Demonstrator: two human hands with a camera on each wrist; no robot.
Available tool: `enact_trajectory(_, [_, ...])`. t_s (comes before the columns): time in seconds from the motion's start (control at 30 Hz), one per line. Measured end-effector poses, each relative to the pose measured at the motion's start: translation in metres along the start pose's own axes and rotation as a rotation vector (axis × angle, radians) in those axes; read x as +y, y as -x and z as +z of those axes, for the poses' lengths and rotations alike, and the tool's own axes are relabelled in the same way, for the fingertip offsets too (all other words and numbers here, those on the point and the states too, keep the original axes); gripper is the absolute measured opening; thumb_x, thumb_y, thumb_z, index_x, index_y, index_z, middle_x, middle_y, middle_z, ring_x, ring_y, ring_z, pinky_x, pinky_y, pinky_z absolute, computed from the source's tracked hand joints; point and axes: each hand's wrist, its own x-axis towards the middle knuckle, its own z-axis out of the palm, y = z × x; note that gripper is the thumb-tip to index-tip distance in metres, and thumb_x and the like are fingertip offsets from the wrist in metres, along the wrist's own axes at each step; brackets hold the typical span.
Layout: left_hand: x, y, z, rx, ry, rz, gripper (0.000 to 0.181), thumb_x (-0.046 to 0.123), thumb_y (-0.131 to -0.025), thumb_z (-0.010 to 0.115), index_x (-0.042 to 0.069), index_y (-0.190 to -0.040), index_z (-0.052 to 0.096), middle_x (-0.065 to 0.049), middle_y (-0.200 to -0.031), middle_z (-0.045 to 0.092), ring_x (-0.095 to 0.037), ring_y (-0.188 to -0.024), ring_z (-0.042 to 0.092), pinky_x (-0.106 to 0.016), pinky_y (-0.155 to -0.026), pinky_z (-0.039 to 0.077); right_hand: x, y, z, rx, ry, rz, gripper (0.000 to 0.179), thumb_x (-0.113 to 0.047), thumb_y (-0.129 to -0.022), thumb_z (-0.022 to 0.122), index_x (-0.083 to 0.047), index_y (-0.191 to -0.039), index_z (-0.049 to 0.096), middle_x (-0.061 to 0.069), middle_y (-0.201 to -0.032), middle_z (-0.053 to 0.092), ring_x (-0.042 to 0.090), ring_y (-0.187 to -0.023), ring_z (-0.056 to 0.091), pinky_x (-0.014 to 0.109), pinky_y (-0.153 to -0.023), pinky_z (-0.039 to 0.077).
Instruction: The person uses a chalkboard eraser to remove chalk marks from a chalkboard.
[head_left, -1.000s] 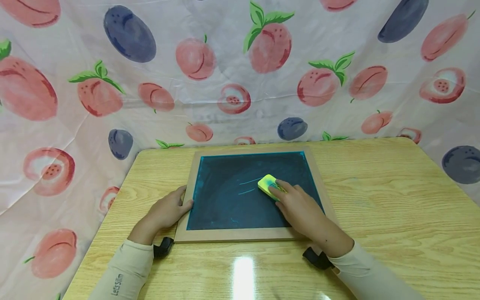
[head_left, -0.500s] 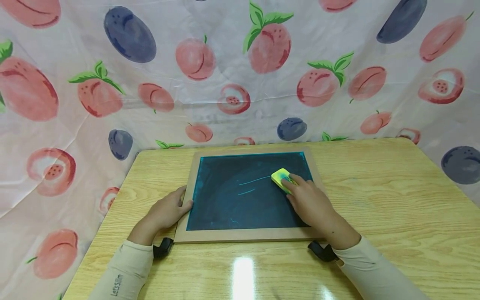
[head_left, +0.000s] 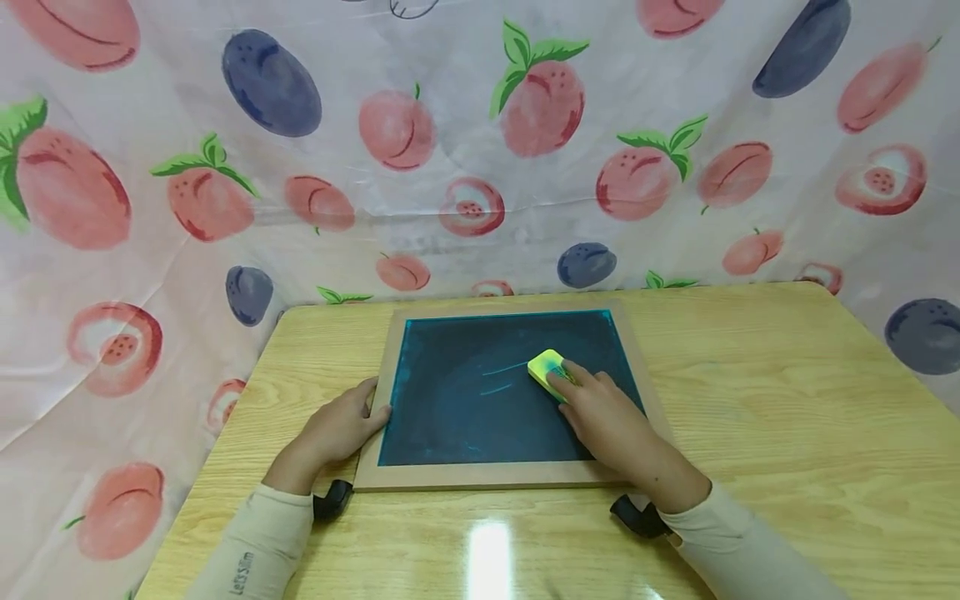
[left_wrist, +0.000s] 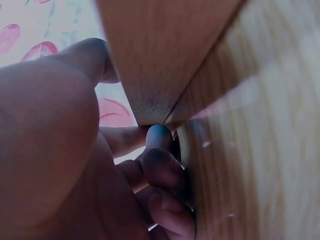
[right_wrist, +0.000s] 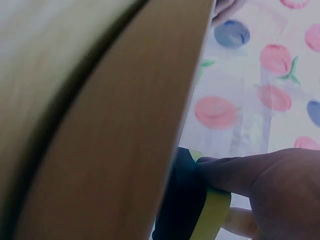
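A small chalkboard (head_left: 450, 433) with a light wooden frame lies on the table. My left hand (head_left: 337, 429) grips the frame's left side, thumb over the top. In the left wrist view its fingers curl against the frame's edge (left_wrist: 160, 65), close to the tabletop. My right hand (head_left: 611, 421) holds a yellow chalkboard eraser (head_left: 543, 367) against the right half of the board. The right wrist view shows the eraser's dark felt side (right_wrist: 182, 200) at the board, thumb on its yellow back. Two thin blue chalk lines (head_left: 497, 389) run left of the eraser.
The wooden table (head_left: 757, 400) extends well past the board on the right. A fruit-print cloth (head_left: 465, 100) hangs behind the table and along its left. Black wrist mounts (head_left: 637, 517) sit below both hands, near the board's front edge.
My right hand slid the eraser up and right, then back down and left near its earlier spot. The left hand kept its hold on the frame. The head view tilted slightly.
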Motion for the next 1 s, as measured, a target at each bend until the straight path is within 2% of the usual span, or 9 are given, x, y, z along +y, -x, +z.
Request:
enact_trajectory(0.03, [0.0, 0.0, 0.001, -0.002, 0.003, -0.003, 0.064, 0.047, -0.093, 0.045, 0.017, -0.146, 0.027, 0.0, -0.086, 0.059, -0.011, -0.074, 0.057, -0.034, -0.069, 0.045, -0.003, 0.0, 0.001, -0.001, 0.003, -0.01, 0.042, -0.016, -0.087, 0.064, -0.015, -0.128, 0.055, 0.018, -0.134, 0.048, 0.035, -0.094, 0.057, 0.043, -0.078, 0.051])
enact_trajectory(0.33, [0.001, 0.001, 0.002, 0.002, 0.012, -0.007, 0.066, 0.048, -0.092, 0.046, 0.015, -0.146, 0.026, -0.001, -0.086, 0.059, -0.012, -0.077, 0.057, -0.035, -0.071, 0.045, -0.041, -0.001, 0.009, -0.022, 0.044, -0.155, 0.041, -0.015, -0.089, 0.06, -0.019, -0.129, 0.053, 0.013, -0.135, 0.048, 0.027, -0.086, 0.056, 0.038, -0.071, 0.051])
enact_trajectory(0.53, [0.002, 0.002, 0.0, 0.01, 0.013, 0.0, 0.065, 0.046, -0.092, 0.047, 0.014, -0.146, 0.027, -0.004, -0.1, 0.061, -0.016, -0.09, 0.057, -0.04, -0.079, 0.045, -0.067, -0.003, 0.013, -0.055, 0.062, -0.221, 0.041, -0.014, -0.089, 0.058, -0.02, -0.129, 0.053, 0.011, -0.134, 0.049, 0.023, -0.081, 0.054, 0.033, -0.063, 0.049])
enact_trajectory(0.7, [0.003, 0.004, -0.001, 0.013, 0.005, 0.005, 0.066, 0.045, -0.093, 0.046, 0.01, -0.145, 0.027, -0.009, -0.12, 0.057, -0.021, -0.102, 0.057, -0.045, -0.085, 0.045, -0.083, -0.003, 0.016, -0.09, 0.059, -0.253, 0.041, -0.019, -0.089, 0.059, -0.023, -0.13, 0.053, 0.009, -0.135, 0.049, 0.023, -0.083, 0.055, 0.035, -0.065, 0.051])
enact_trajectory(0.77, [0.003, 0.003, -0.001, 0.016, -0.004, 0.006, 0.065, 0.044, -0.093, 0.046, 0.01, -0.145, 0.028, -0.009, -0.117, 0.059, -0.021, -0.099, 0.058, -0.044, -0.084, 0.045, -0.087, -0.003, 0.017, -0.103, 0.05, -0.26, 0.042, -0.022, -0.089, 0.06, -0.024, -0.131, 0.051, 0.009, -0.136, 0.048, 0.023, -0.085, 0.055, 0.035, -0.068, 0.051])
enact_trajectory(0.9, [0.004, 0.001, -0.001, 0.021, -0.012, 0.009, 0.062, 0.042, -0.093, 0.047, 0.014, -0.144, 0.029, -0.004, -0.096, 0.062, -0.015, -0.079, 0.058, -0.038, -0.071, 0.046, -0.091, -0.002, 0.016, -0.117, 0.037, -0.27, 0.045, -0.025, -0.09, 0.059, -0.024, -0.134, 0.049, 0.008, -0.138, 0.046, 0.023, -0.088, 0.055, 0.036, -0.072, 0.052])
enact_trajectory(1.0, [0.004, 0.0, -0.001, 0.015, -0.005, 0.005, 0.06, 0.042, -0.093, 0.047, 0.015, -0.144, 0.03, -0.001, -0.088, 0.061, -0.011, -0.072, 0.057, -0.033, -0.066, 0.045, -0.092, -0.002, 0.015, -0.114, 0.03, -0.275, 0.046, -0.025, -0.09, 0.06, -0.024, -0.134, 0.048, 0.008, -0.138, 0.046, 0.023, -0.09, 0.056, 0.037, -0.073, 0.052])
